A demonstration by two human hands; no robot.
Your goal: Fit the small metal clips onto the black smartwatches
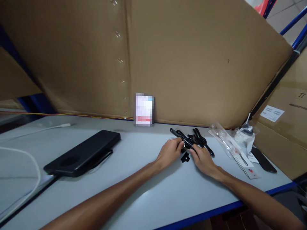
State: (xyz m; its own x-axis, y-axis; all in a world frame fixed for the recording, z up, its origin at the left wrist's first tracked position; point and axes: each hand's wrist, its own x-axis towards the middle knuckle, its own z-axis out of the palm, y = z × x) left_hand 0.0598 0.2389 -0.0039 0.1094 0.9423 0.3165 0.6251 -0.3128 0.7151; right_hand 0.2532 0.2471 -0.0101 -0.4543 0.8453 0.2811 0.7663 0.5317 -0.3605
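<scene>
My left hand and my right hand meet over a cluster of black plastic parts on the white table. Both hands pinch the same long black piece, fingers curled round it. More thin black pieces fan out just behind my right hand. A small black bit lies on the table between my two wrists.
A black power bank with a cable lies at the left. Clear plastic bags and a dark flat object lie at the right. A small card leans on the cardboard wall. A white cable loops at far left.
</scene>
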